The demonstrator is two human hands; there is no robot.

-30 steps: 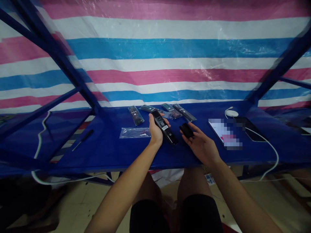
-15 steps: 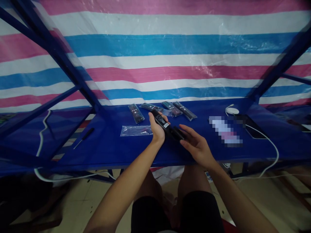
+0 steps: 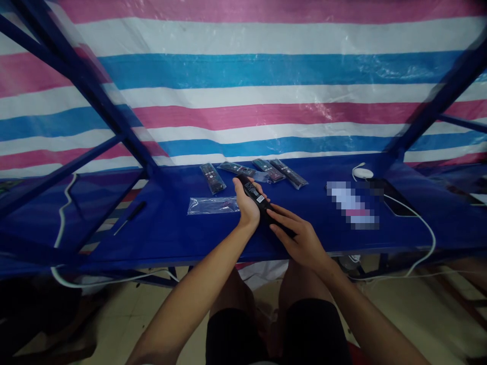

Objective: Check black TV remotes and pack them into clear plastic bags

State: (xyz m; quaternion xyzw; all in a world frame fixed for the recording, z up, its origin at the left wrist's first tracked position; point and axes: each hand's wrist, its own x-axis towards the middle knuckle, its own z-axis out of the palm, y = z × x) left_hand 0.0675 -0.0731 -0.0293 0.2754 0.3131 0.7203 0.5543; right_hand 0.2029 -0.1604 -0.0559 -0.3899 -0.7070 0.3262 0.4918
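Dim, glinting off the striped tarpaulin [image 3: 243,115], shadowed below the blue table [image 3: 171,228], seemingly blurred and stretched towards the edges.

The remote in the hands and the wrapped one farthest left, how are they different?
The held remote shows a label; the left remote shows buttons. The held remote is unwrapped; the left remote is wrapped. The held remote is tilted in someone's grip; the left remote lies on the table. Both are dark and long.

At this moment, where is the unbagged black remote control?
In the head view, the black remote control is just right of centre, held in the left hand, with the right hand at its near end.
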